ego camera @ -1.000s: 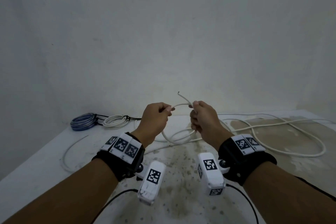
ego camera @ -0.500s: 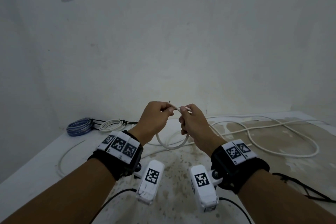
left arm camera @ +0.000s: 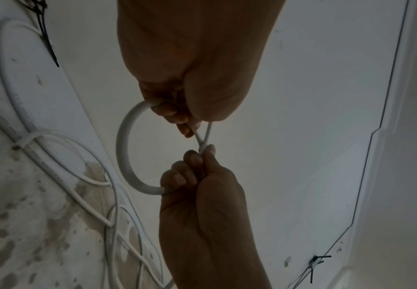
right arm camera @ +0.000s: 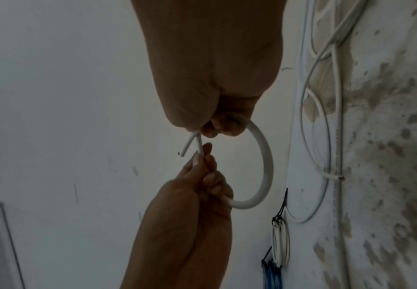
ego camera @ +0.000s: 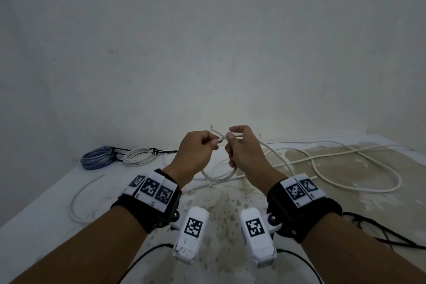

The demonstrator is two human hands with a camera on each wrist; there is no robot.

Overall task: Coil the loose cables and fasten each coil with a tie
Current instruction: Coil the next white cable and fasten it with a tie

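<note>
A long white cable [ego camera: 345, 167] sprawls over the table [ego camera: 34, 221]. Both hands hold its near end above the table's middle. My left hand [ego camera: 215, 144] pinches the cable near its tip, and the bare tip [ego camera: 214, 130] pokes up past the thumb. My right hand [ego camera: 230, 137] grips the cable right beside it. Between the two hands hangs one small round loop [ego camera: 219, 176]. In the left wrist view, the left hand [left arm camera: 187, 127] and right hand [left arm camera: 202, 154] close that loop [left arm camera: 124, 152]. The right wrist view shows the same loop [right arm camera: 264, 166] and tip [right arm camera: 185, 150].
A blue coil [ego camera: 99, 159] and a tied white coil [ego camera: 138, 157] lie at the back left by the wall. A thin loose white cable [ego camera: 78, 196] curves along the left side. Black tie ends [left arm camera: 46, 33] lie near the coils. The table's middle is stained.
The hands have come closer together, almost touching. The hanging loop between them has shrunk into a small ring, and the cable tip now points up and left.
</note>
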